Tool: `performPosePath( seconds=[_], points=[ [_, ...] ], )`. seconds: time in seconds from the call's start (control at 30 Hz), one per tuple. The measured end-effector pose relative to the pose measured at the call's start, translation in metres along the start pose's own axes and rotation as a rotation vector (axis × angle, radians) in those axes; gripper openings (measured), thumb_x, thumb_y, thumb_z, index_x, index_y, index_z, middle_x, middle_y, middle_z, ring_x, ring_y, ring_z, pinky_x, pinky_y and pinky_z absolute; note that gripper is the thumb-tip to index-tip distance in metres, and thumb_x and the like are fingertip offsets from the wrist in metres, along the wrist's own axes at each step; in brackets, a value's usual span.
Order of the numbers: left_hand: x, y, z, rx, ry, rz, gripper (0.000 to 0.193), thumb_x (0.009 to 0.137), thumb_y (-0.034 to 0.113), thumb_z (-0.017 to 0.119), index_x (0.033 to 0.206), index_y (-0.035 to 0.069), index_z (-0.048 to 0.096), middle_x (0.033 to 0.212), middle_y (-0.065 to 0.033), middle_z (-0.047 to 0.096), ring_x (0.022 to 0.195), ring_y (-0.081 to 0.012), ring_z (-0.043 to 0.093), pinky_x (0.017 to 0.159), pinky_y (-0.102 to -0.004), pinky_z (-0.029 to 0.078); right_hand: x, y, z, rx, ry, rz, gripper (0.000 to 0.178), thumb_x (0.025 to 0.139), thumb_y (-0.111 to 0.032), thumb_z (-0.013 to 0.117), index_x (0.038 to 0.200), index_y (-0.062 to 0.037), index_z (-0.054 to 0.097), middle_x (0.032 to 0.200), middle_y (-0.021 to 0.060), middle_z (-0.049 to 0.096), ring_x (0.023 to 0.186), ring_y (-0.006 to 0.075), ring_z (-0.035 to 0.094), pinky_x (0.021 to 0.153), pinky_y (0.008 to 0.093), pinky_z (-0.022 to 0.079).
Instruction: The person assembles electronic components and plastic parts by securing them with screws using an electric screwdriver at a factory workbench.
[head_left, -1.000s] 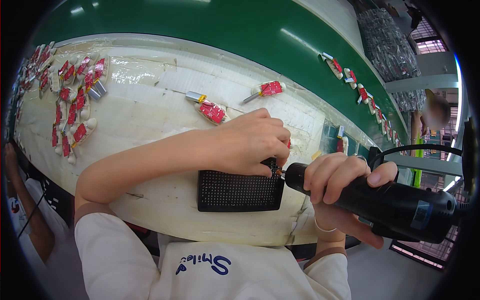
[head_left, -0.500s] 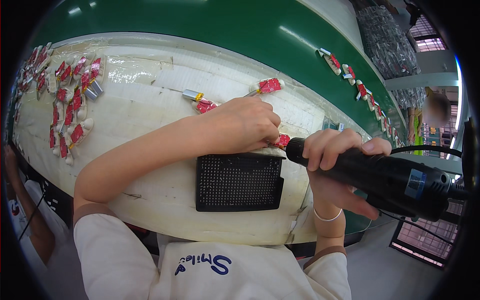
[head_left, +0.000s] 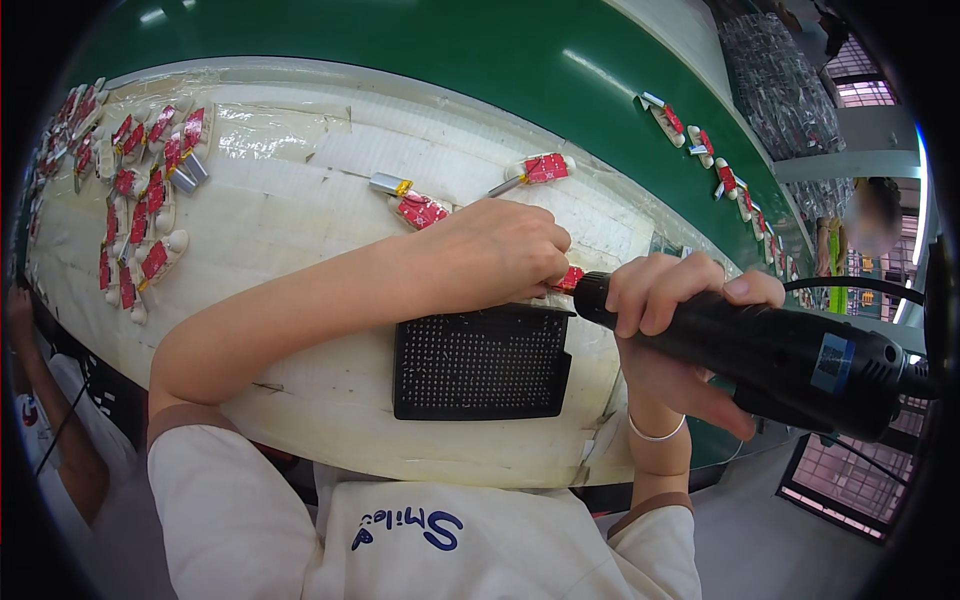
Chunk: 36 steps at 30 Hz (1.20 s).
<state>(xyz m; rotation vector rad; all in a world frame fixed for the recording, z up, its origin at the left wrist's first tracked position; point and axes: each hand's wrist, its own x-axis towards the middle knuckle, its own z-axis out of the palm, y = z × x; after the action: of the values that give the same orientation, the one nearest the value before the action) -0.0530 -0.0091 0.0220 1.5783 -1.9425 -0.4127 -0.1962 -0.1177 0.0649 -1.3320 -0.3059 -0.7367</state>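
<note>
My right hand (head_left: 672,300) is wrapped round a black electric screwdriver (head_left: 790,355), held nearly level with its nose pointing left. Right at that nose is a small red circuit board (head_left: 571,278) in a white housing. My left hand (head_left: 505,245) has its fingers closed on this piece and hides most of it. Just below my left hand lies a black tray (head_left: 480,412) with rows of small holes that hold tiny screws. Beyond the hand rest two more red-board pieces, one with a silver cell (head_left: 384,182) and one farther right (head_left: 546,168).
Many red-board pieces (head_left: 150,200) are heaped on the left of the pale table (head_left: 300,210). A row of similar pieces (head_left: 725,178) lies along the green surface (head_left: 480,50) at right. The screwdriver's black cable (head_left: 855,293) runs right. Another person's arm (head_left: 75,450) shows at far left.
The view has shifted very slightly. Both hands, the screwdriver and the held circuit board keep nearly the same places relative to each other.
</note>
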Motion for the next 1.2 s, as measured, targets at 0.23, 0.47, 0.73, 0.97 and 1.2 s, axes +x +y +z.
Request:
performPosePath(
  seconds=[0.23, 0.47, 0.73, 0.97, 1.2],
  points=[
    [-0.005, 0.005, -0.075, 0.205, -0.457, -0.274, 0.018, 0.067, 0.013, 0.071, 0.079, 0.004, 0.061, 0.084, -0.0074, 0.057, 0.089, -0.025, 0.054, 0.08, -0.0364, 0.043, -0.005, -0.006, 0.015, -0.007, -0.044, -0.085, 0.082, 0.062, -0.08, 0.05, 0.109, -0.0153, 0.034, 0.065, 0.0031, 0.045, 0.049, 0.0166, 0.049, 0.05, 0.0307, 0.042],
    [0.0, -0.029, -0.015, 0.242, 0.282, -0.123, 0.025, 0.071, 0.01, 0.068, 0.093, 0.004, 0.06, 0.094, -0.0088, 0.06, 0.094, -0.0266, 0.055, 0.084, -0.0374, 0.043, -0.013, -0.006, 0.016, 0.167, -0.028, 0.122, 0.069, 0.069, -0.06, 0.066, 0.108, -0.0113, 0.038, 0.076, 0.0152, 0.054, 0.065, 0.0276, 0.053, 0.062, 0.0419, 0.042],
    [-0.001, -0.012, -0.008, -0.166, -0.06, -0.015, 0.016, 0.072, 0.009, 0.066, 0.086, 0.003, 0.063, 0.084, -0.0095, 0.06, 0.081, -0.0265, 0.058, 0.072, -0.0355, 0.047, -0.008, 0.001, 0.023, -0.087, 0.025, 0.031, 0.079, 0.063, -0.08, 0.047, 0.105, -0.0161, 0.031, 0.062, 0.0026, 0.045, 0.045, 0.0162, 0.049, 0.047, 0.0303, 0.043],
    [-0.001, -0.012, -0.002, -0.195, -0.072, -0.006, 0.014, 0.07, 0.013, 0.069, 0.081, 0.005, 0.065, 0.081, -0.0063, 0.059, 0.079, -0.024, 0.058, 0.07, -0.0342, 0.046, 0.003, -0.009, 0.011, -0.111, -0.035, -0.12, 0.082, 0.062, -0.08, 0.05, 0.109, -0.0145, 0.034, 0.064, 0.0027, 0.044, 0.047, 0.0155, 0.047, 0.05, 0.0304, 0.042],
    [-0.001, -0.014, 0.002, -0.193, -0.028, -0.001, 0.013, 0.07, 0.015, 0.07, 0.079, 0.006, 0.065, 0.08, -0.0047, 0.06, 0.079, -0.023, 0.058, 0.071, -0.034, 0.045, -0.002, 0.0, 0.01, -0.146, -0.007, -0.006, 0.08, 0.064, -0.08, 0.047, 0.108, -0.0142, 0.032, 0.064, 0.0041, 0.044, 0.048, 0.0171, 0.047, 0.051, 0.0324, 0.043]
  ],
)
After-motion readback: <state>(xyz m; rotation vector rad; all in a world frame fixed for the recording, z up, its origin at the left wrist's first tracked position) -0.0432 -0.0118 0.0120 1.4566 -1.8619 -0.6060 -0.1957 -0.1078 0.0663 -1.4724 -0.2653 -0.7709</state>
